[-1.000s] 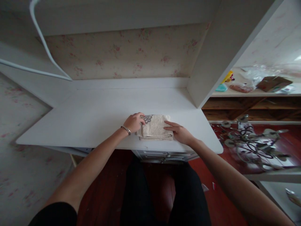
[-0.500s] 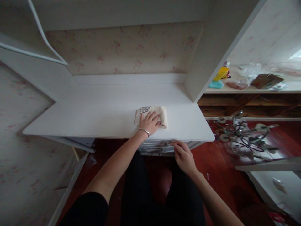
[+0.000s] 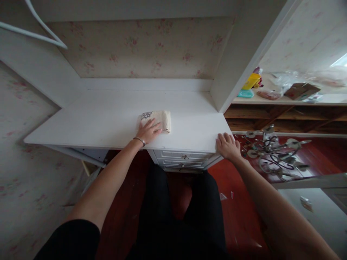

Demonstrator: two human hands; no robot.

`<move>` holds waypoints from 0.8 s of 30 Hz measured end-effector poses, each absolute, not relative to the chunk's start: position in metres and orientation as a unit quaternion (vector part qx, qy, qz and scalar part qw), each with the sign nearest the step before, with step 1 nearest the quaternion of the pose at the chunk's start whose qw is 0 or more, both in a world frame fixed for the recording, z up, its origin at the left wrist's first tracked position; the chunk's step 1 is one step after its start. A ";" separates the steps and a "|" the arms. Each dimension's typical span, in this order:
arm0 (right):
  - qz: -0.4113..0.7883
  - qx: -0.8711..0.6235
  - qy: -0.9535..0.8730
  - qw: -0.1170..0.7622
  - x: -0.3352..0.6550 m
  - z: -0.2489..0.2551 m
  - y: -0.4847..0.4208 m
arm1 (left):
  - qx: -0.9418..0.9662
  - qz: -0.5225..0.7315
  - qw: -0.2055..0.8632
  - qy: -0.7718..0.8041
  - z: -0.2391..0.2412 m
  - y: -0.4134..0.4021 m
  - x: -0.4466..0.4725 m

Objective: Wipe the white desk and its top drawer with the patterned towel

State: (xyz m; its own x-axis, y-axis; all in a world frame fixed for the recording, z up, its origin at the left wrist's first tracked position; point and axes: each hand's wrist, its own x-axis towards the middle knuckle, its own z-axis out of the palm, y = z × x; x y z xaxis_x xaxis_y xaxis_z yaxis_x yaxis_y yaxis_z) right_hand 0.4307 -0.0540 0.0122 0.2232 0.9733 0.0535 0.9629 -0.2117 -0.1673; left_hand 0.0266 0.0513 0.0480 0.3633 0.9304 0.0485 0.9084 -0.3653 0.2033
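Resting on a folded cream cloth (image 3: 164, 117), the left hand (image 3: 148, 133) is spreading its fingers (image 3: 155, 124) wide across the cloth's near part. The cloth is lying on the white worktop (image 3: 105, 117), beneath these fingers and reaching past them to the right, while its dark pattern (image 3: 146, 115) is showing just beyond the fingertips. A metal bracelet (image 3: 139, 140) is circling the wrist behind them. Well to the right, the right hand (image 3: 229, 147) is resting on the worktop's edge near its right front corner, its own fingers (image 3: 224, 138) lying close together; whether they are gripping the edge cannot be told. Below and between both sets of fingers, a white drawer unit (image 3: 173, 155) is standing under the worktop. Right of the right fingers, a many-armed lamp (image 3: 287, 157) is lying on the red floor (image 3: 238, 202); farther beyond them, a shelf (image 3: 287, 103) is carrying a brown box (image 3: 302, 91).
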 end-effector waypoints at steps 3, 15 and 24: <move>0.004 -0.786 -0.612 0.088 0.424 0.002 -0.058 | 0.803 0.162 0.035 0.573 0.044 0.044 -0.002; -0.120 -0.797 -0.567 0.171 0.409 -0.007 -0.064 | 0.639 0.145 -0.037 0.754 0.008 0.035 -0.047; -0.115 -0.799 -0.571 0.150 0.411 -0.009 -0.064 | 0.647 0.179 -0.049 0.740 0.002 0.033 -0.052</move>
State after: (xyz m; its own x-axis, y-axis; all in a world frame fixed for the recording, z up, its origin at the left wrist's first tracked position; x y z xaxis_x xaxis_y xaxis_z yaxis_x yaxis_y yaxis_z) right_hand 0.4111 -0.0643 -0.0087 0.3210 0.8782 0.3547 0.9470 -0.3026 -0.1077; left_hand -0.0517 0.0330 0.0021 -0.1580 0.9398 0.3030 0.9745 0.0989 0.2013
